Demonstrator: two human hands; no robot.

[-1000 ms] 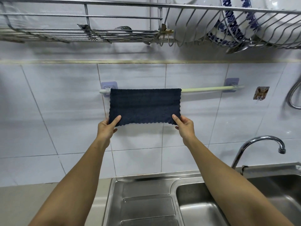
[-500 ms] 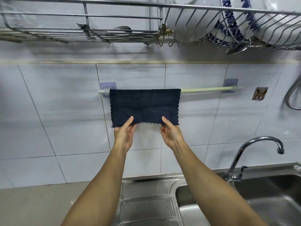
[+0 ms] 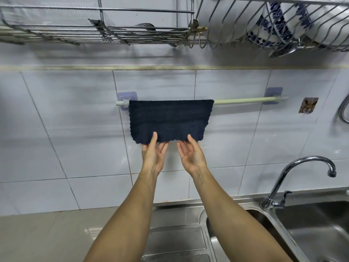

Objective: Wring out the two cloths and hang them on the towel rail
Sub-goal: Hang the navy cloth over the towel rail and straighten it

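A dark navy cloth (image 3: 170,120) hangs folded over the left half of a pale green towel rail (image 3: 243,100) fixed to the tiled wall. My left hand (image 3: 154,154) is just under the cloth's lower edge, palm up, fingers apart, with the thumb tip lying against the hem. My right hand (image 3: 190,153) is beside it, also palm up and open, thumb tip touching the hem near the right corner. Neither hand grips the cloth. Only one cloth is in view.
A steel sink (image 3: 311,224) with a curved tap (image 3: 302,167) lies at the lower right, its drainboard (image 3: 175,241) below my arms. A wire dish rack (image 3: 113,35) with blue-patterned bowls (image 3: 273,25) hangs overhead. A wall hook (image 3: 307,104) sits right of the rail.
Both hands let go of the cloth's bottom corners and slid inward along the hem toward each other, ending palm up and open below its middle. The cloth stays on the rail.
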